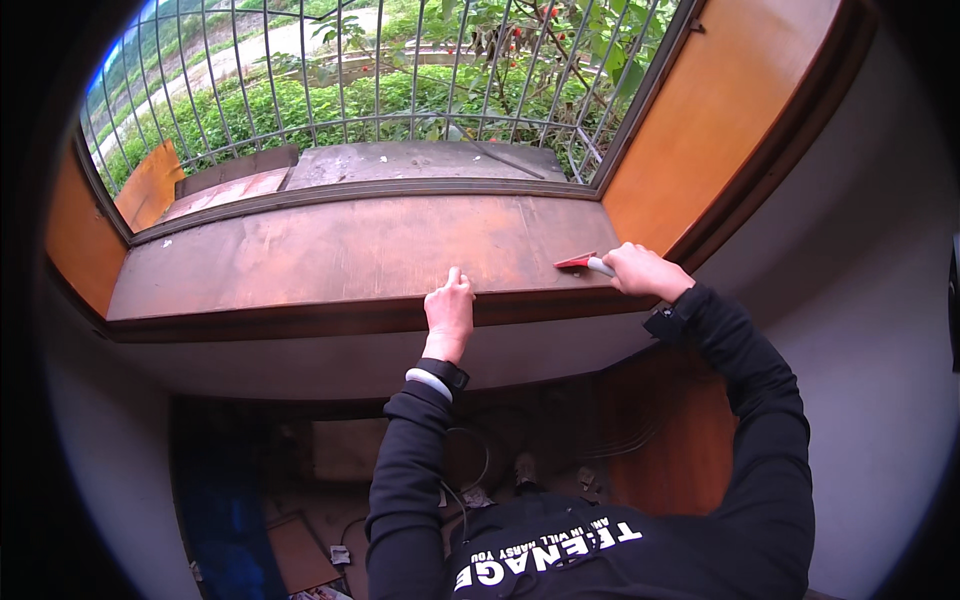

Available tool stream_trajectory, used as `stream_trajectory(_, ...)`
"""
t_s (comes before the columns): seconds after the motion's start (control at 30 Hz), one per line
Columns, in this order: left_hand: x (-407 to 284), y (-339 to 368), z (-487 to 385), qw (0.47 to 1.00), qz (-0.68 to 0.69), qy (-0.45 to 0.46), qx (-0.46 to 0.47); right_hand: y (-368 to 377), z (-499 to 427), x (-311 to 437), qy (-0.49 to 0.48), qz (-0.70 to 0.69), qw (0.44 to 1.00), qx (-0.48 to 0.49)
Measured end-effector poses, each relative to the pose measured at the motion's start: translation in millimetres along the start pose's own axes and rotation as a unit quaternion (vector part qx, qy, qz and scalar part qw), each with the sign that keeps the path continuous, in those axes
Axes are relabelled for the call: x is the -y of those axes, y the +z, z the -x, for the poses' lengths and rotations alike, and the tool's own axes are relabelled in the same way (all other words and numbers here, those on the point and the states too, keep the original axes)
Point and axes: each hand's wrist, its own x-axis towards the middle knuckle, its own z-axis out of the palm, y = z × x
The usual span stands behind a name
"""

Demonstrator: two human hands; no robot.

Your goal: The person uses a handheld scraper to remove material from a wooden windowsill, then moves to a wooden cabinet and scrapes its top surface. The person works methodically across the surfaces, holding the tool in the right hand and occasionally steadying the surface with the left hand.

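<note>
My right hand [641, 270] is closed around the pale handle of a small red brush or scraper [576, 260], whose head rests on the right part of the wooden windowsill [337, 259]. The sill is reddish brown with worn, dusty-looking patches. A small bit of debris lies beside the tool's head. My left hand [450, 301] is at the sill's front edge, near its middle, fingers curled; whether it holds anything cannot be told. Both wrists wear black bands.
Beyond the window frame [360, 193] stand metal bars [379, 82] and loose boards [420, 161]. Orange wood panels [720, 97] flank the sill. On the dark floor below lie a brown board [300, 553], paper scraps [340, 554] and a cable [487, 457].
</note>
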Motion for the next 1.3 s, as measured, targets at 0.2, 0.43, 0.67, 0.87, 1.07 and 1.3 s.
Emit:
stream_trajectory(0.2,-3,0,-1,0.999,-0.024,-0.013,0.022,-19,20,2,0.025,0.008,1.000,0.008)
stream_trajectory(0.43,-1,-6,1,1.000,-0.008,0.000,0.007,4,-35,34,-0.058,0.002,0.988,-0.144)
stream_trajectory(0.67,1,-2,1,1.000,-0.014,-0.006,0.009,18,21,9,-0.094,0.042,0.990,-0.101)
stream_trajectory(0.87,-2,4,-1,1.000,-0.030,-0.002,0.001,8,28,-8,-0.090,0.078,0.989,-0.087)
stream_trajectory(1.07,3,-17,18,0.999,-0.011,-0.004,0.035,20,21,-8,-0.086,0.010,0.990,-0.115)
stream_trajectory(1.3,21,-72,112,0.999,0.026,-0.009,0.036,9,34,-31,-0.058,0.096,0.993,-0.032)
